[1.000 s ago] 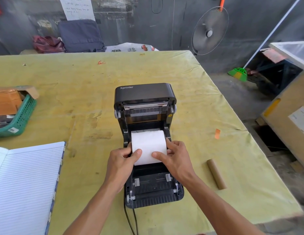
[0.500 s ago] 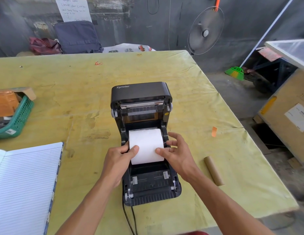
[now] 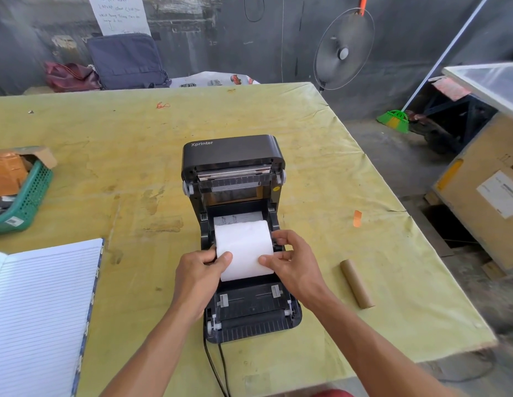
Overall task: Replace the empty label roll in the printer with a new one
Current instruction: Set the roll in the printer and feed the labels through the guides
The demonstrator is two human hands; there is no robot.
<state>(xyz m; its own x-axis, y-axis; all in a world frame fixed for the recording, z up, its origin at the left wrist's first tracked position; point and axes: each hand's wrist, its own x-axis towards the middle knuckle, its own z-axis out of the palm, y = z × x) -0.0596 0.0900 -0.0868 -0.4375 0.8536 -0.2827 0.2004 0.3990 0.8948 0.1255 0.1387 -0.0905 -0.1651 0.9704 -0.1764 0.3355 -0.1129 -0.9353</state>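
The printer sits open on the yellow-covered worktop, its lid tipped up at the far end and its cable trailing off the near edge. In the bay just behind the printer's feed guides rests the new label roll, white and full, lying on its side. The left hand is closed on the roll's left end, thumb laid across the front of the paper. The right hand pinches the right end, thumb on the paper and fingers curled toward the printer's side holder. Whether the roll is fully seated on the holders I can't tell; the hands hide both ends.

To the right of the printer, well apart from it, lies the empty cardboard core, so the old roll looks already out.

The new roll seems light but firm, a tight winding on a stiff core. Its outer wrap is soft paper, likely to crease or unspool if squeezed on the face, and label stock can peel at the edges. The flat ends look like the best hold, pressing inward from both sides, as is roughly done now. The loose leading edge then wants drawing toward the guides at the printer's near end.
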